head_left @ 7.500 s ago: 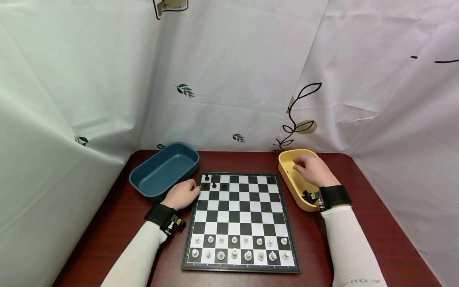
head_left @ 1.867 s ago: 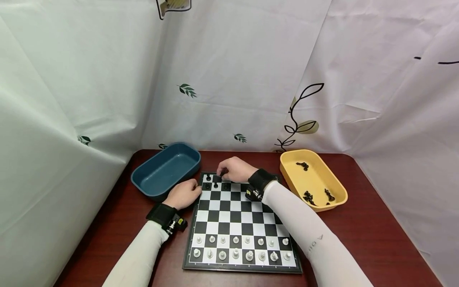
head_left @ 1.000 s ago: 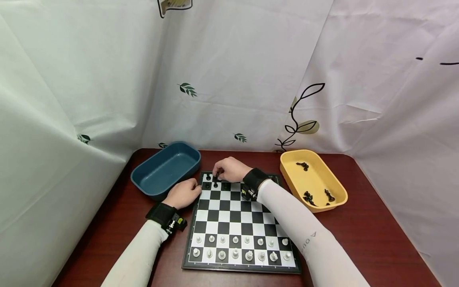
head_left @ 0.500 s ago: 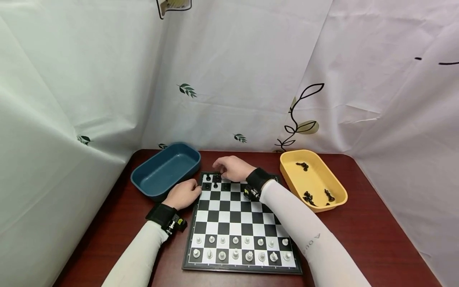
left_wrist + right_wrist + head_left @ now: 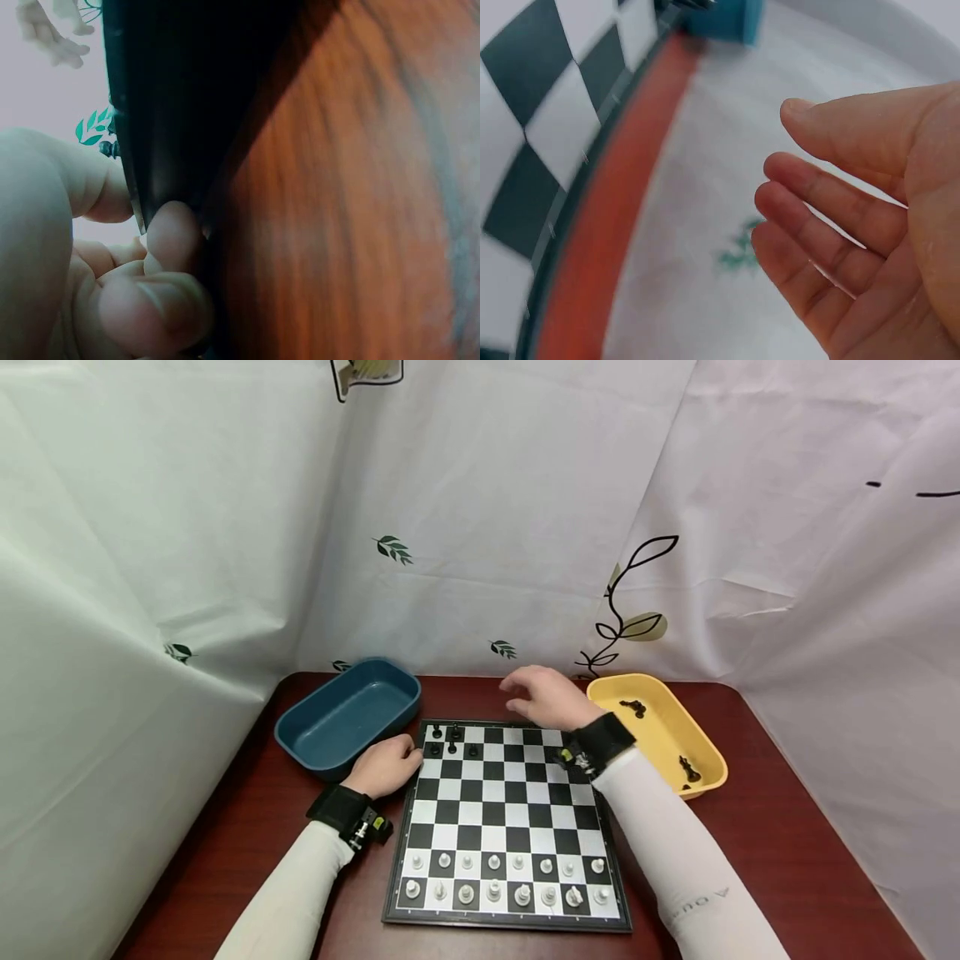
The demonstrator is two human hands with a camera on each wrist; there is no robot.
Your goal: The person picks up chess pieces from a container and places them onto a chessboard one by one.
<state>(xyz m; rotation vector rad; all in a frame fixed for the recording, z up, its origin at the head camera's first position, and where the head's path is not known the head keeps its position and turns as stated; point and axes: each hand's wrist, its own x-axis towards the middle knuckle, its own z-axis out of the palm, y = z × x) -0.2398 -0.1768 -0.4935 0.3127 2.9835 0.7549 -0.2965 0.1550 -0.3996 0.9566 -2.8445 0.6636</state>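
The chessboard (image 5: pixel 492 814) lies on the table, with several black chess pieces (image 5: pixel 452 747) grouped at its far left corner. One black piece (image 5: pixel 455 732) stands on the far row, beside the corner piece. My left hand (image 5: pixel 384 767) grips the board's left edge; in the left wrist view its fingers (image 5: pixel 176 232) meet the dark side of the board. Over the far right part of the board is my right hand (image 5: pixel 553 697), holding nothing. Its fingers (image 5: pixel 810 225) and thumb are spread apart in the right wrist view. The far right corner square is hidden behind the right wrist.
A yellow tray (image 5: pixel 716 758) to the right holds several black pieces (image 5: pixel 688 768), partly covered by the right forearm. The blue tray (image 5: pixel 352 710) at the back left has nothing in it. White pieces (image 5: pixel 493 891) fill the board's two near rows.
Earlier the right hand reached into the yellow tray, then set a black piece on the far row. It has let go and moved right. The left hand stays put.
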